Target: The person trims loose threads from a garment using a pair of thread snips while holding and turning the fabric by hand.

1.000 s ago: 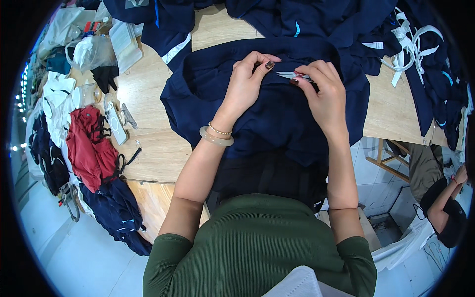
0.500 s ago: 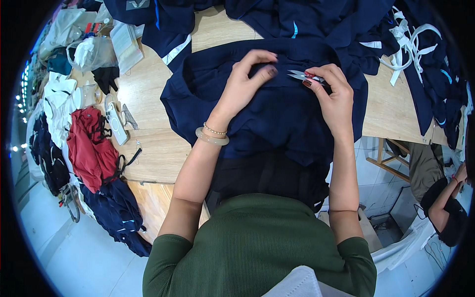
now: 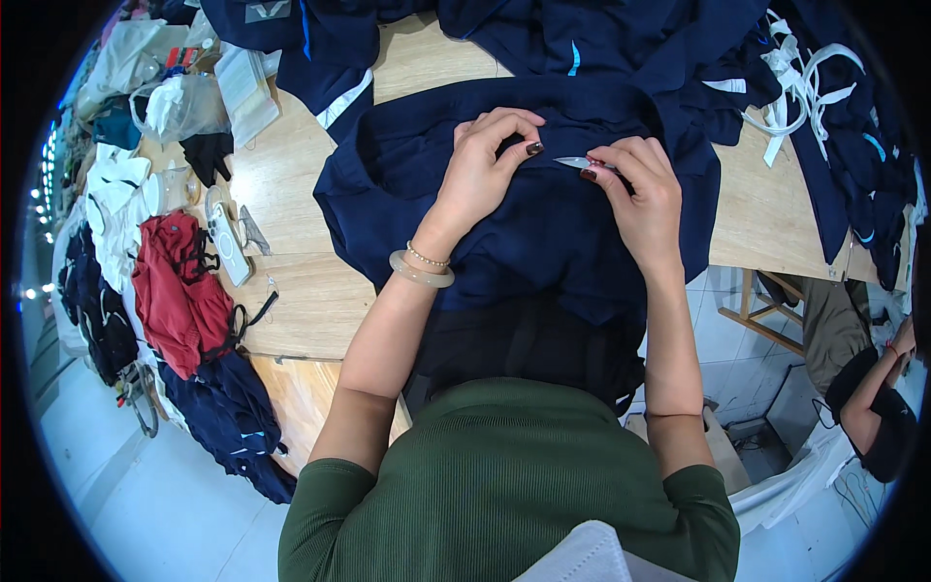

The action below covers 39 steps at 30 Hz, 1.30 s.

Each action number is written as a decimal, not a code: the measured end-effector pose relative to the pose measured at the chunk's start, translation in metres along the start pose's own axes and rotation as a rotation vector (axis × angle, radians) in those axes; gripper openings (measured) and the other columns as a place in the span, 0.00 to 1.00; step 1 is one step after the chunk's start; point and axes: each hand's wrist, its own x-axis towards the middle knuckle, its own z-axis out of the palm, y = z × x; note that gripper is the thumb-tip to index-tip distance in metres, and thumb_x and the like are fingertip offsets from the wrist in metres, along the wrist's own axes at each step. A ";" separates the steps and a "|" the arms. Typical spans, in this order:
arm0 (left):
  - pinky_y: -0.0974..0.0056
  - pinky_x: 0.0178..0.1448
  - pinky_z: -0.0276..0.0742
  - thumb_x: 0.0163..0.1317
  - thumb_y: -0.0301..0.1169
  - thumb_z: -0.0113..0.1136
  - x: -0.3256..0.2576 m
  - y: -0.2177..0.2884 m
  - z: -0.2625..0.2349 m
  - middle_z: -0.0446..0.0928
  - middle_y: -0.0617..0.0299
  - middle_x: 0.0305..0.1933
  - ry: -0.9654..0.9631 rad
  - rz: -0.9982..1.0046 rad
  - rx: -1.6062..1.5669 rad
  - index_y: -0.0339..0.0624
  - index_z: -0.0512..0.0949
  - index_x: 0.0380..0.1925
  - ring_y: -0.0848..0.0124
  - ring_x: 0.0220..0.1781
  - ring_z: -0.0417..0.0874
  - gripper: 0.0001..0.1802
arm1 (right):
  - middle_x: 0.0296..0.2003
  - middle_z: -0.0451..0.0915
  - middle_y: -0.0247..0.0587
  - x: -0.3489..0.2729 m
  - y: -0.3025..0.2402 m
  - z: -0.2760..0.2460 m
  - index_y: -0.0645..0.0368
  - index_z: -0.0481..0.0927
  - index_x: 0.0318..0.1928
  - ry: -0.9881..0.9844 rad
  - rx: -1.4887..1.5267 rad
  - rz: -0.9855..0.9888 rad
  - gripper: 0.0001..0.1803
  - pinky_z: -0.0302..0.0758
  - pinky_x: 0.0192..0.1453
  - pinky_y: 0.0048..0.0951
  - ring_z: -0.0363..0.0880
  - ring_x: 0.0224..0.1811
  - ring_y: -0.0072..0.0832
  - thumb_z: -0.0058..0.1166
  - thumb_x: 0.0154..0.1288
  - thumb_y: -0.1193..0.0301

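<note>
Since the previous frame, right hand (image 3: 645,192) shifted left, nearer the left hand (image 3: 480,163); blades of the small, pointed silver metal thread snips (image 3: 570,162) went from spread to together. Left hand dipped slightly. Right fingers grip the snips, tips pointing left toward the left thumb, not touching it. Left thumb and index curl toward each other over the cloth; cannot tell if they pinch anything. Dark navy-blue fabric garment (image 3: 562,218) lies under both hands at the near edge of the pale wood-grain table (image 3: 301,306), its opening band looped at the far side. Left: crumpled red fabric garment (image 3: 179,286), white rectangular phone (image 3: 228,244). Right: tangled white fabric strips (image 3: 803,97) on more navy cloth.
</note>
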 end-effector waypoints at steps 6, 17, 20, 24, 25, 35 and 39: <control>0.59 0.62 0.62 0.61 0.26 0.61 0.002 -0.001 0.001 0.83 0.66 0.47 0.002 -0.055 -0.076 0.42 0.77 0.33 0.66 0.49 0.80 0.02 | 0.30 0.79 0.34 0.001 -0.001 0.005 0.61 0.85 0.36 0.044 0.020 0.002 0.09 0.72 0.36 0.28 0.73 0.33 0.30 0.68 0.52 0.76; 0.63 0.53 0.71 0.61 0.24 0.61 0.004 0.000 0.002 0.84 0.61 0.40 0.031 -0.018 -0.166 0.38 0.78 0.35 0.64 0.40 0.82 0.03 | 0.30 0.78 0.34 0.005 -0.006 0.012 0.61 0.85 0.36 0.035 0.034 0.002 0.09 0.71 0.35 0.29 0.72 0.32 0.31 0.69 0.52 0.75; 0.63 0.51 0.72 0.61 0.23 0.61 0.004 0.000 0.002 0.84 0.61 0.40 0.040 -0.006 -0.167 0.37 0.78 0.35 0.64 0.40 0.82 0.03 | 0.30 0.78 0.34 0.005 -0.005 0.014 0.61 0.85 0.36 0.040 0.035 -0.001 0.09 0.71 0.36 0.29 0.72 0.32 0.31 0.68 0.52 0.75; 0.64 0.50 0.73 0.61 0.23 0.61 0.004 -0.002 0.002 0.84 0.61 0.40 0.047 0.018 -0.141 0.37 0.78 0.35 0.64 0.39 0.82 0.04 | 0.30 0.78 0.34 0.006 -0.006 0.015 0.61 0.84 0.35 0.038 0.046 0.003 0.09 0.71 0.36 0.29 0.72 0.32 0.31 0.68 0.52 0.75; 0.64 0.51 0.73 0.61 0.23 0.61 0.004 -0.002 0.002 0.85 0.60 0.40 0.046 0.009 -0.162 0.37 0.78 0.36 0.64 0.39 0.82 0.04 | 0.30 0.78 0.34 0.006 -0.006 0.016 0.61 0.84 0.35 0.038 0.045 0.003 0.09 0.71 0.36 0.29 0.72 0.32 0.31 0.68 0.52 0.75; 0.69 0.57 0.74 0.61 0.20 0.61 -0.002 -0.002 -0.024 0.79 0.58 0.57 -0.177 -0.067 -0.248 0.34 0.76 0.41 0.72 0.56 0.78 0.08 | 0.33 0.79 0.37 0.004 -0.003 0.011 0.62 0.85 0.37 0.048 0.059 0.096 0.09 0.73 0.39 0.29 0.75 0.36 0.32 0.67 0.54 0.77; 0.67 0.56 0.76 0.57 0.20 0.64 -0.003 -0.001 -0.027 0.79 0.58 0.56 -0.161 0.097 -0.035 0.35 0.79 0.37 0.68 0.57 0.79 0.08 | 0.33 0.80 0.38 0.006 -0.002 0.010 0.62 0.85 0.38 0.033 0.050 0.113 0.09 0.74 0.39 0.28 0.76 0.37 0.32 0.67 0.54 0.78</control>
